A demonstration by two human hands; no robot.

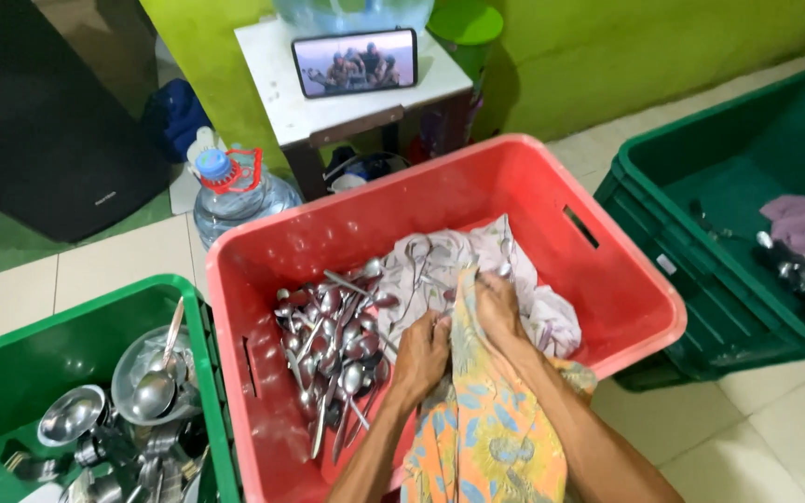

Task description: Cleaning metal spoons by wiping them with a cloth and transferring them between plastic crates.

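Note:
A red plastic crate (347, 224) stands on the floor before me with a heap of metal spoons (333, 345) in its left half and a pale patterned cloth (486, 265) bunched in its right half. An orange and blue flowered cloth (482, 428) drapes from the crate toward me. My left hand (421, 352) is closed on the cloth's edge right beside the spoons. Over the cloth folds in the crate's middle, my right hand (498, 305) presses with curled fingers. Whether a spoon is wrapped inside the cloth is hidden.
A green crate (11, 354) at the left holds steel bowls and ladles. Another green crate (701, 270) at the right holds a purple cloth. Behind stand a water jug (235, 191), a white table (281, 102) with a phone (356, 61), and a black speaker (39, 121).

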